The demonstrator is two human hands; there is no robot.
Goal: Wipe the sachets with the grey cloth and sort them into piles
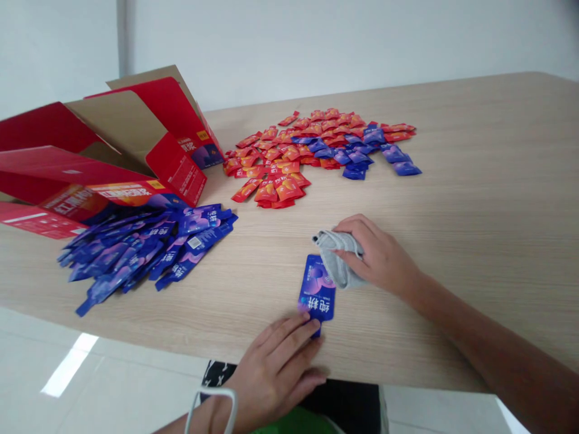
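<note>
A blue-purple pouch (316, 292) lies flat near the table's front edge, its narrow end toward me. My left hand (280, 361) rests with fingers stretched out over that narrow end, pressing it on the table. In my right hand (375, 253) is a folded grey cloth (341, 265), gripped between thumb and fingers. The cloth overlaps the pouch's upper right corner; whether it presses on the pouch I cannot tell. A heap of similar blue pouches (136, 247) lies to the left.
Open red cardboard boxes (176, 169) stand at the left of the wooden table (452, 241). Farther back lie many small red-orange packets (284, 150), with several blue packets (357, 157) at their right. A pale wall (339, 48) rises behind the table.
</note>
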